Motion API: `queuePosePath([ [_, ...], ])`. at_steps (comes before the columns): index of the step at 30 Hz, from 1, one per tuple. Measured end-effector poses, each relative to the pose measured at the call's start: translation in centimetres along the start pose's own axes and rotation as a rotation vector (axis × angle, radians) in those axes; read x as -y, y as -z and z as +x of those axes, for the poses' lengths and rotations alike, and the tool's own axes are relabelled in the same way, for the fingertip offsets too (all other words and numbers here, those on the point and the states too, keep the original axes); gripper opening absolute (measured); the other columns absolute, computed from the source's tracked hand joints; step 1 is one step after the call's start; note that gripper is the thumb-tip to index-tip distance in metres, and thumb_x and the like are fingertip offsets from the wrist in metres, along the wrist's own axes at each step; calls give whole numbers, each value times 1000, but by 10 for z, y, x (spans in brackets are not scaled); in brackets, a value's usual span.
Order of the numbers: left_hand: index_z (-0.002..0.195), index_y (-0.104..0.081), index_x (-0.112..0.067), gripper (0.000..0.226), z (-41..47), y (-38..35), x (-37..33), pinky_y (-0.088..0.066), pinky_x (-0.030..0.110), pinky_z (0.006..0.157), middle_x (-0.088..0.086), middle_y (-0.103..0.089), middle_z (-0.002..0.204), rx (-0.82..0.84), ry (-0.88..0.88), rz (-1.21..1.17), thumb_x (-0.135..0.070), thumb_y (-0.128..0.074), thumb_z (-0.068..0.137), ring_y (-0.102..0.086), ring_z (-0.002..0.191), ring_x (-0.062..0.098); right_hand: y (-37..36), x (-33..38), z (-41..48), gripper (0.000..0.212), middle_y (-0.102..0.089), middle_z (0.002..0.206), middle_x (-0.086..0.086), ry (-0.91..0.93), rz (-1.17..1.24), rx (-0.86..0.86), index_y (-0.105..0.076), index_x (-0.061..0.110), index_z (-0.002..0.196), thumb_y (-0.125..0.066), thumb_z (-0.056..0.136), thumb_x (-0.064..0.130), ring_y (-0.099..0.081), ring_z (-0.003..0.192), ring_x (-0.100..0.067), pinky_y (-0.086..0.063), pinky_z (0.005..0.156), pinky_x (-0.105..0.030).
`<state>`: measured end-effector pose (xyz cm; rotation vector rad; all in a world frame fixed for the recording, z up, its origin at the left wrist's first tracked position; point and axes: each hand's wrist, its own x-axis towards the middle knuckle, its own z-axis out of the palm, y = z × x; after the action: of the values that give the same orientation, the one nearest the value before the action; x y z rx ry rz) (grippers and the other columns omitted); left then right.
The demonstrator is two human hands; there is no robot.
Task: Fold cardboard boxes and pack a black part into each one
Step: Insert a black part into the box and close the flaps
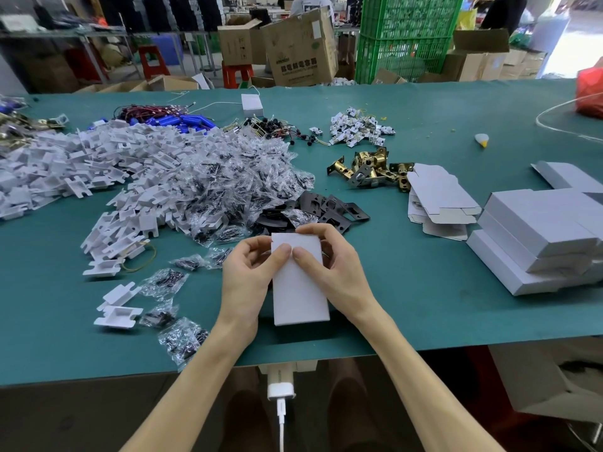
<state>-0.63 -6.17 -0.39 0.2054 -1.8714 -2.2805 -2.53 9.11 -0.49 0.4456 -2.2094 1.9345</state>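
Holds box (298, 295) just above table (424, 321), close to the front edge, long axis pointing away. Grips it from both sides with left hand (248, 275) and right hand (336, 272): fingers curled round the long walls, thumbs meeting on top near the far end flap. Cannot tell whether a black part is already inside. Just beyond the box: loose black plates (329, 207), partly under a heap of bagged screws (235, 177). Further right: flat blanks (437, 197), then a stack of folded boxes (535, 236). Probable faults from here:

- denting the thin walls through uneven thumb pressure
- creasing the flap by forcing it past its slot
- sealing an empty box
- dragging a screw bag in with a plate, given the overlap
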Motion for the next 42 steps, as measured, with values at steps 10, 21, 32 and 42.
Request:
queuePosePath([
  [10, 112, -65, -9, 43, 0, 3, 0, -56, 53, 94, 12, -72, 109, 67, 35, -94, -25, -84, 76, -67, 99, 28, -1, 2, -1, 23, -65, 111, 6, -2, 2, -10, -61, 19, 117, -71, 96, 17, -65, 91, -14, -55, 72, -28],
  [21, 116, -61, -16, 20, 4, -8, -1, -60, 42, 76, 7, -71, 103, -2, -72, 16, -21, -70, 100, -67, 89, 22, 1, 1, 0, 20, -65, 111, 11, 27, -19, -6, -60, 23, 112, -71, 96, 18, -64, 94, -9, -52, 75, -23],
  [32, 101, -69, -15, 9, 6, 2, 1, -58, 28, 70, 3, -74, 98, 108, -177, 120, -23, -71, 98, -69, 85, 13, 1, 3, -1, 14, -66, 104, 8, 26, -40, -8, -61, 19, 106, -71, 96, 19, -66, 91, -13, -55, 70, -27],
  [42, 108, -71, -22, 9, 2, 3, 5, -57, 24, 66, -2, -75, 102, 108, -73, 181, -28, -67, 102, -69, 90, 11, 0, 3, 0, 16, -67, 108, 3, -8, -58, -25, -63, 15, 111, -71, 96, 17, -65, 95, -17, -56, 76, -36],
])
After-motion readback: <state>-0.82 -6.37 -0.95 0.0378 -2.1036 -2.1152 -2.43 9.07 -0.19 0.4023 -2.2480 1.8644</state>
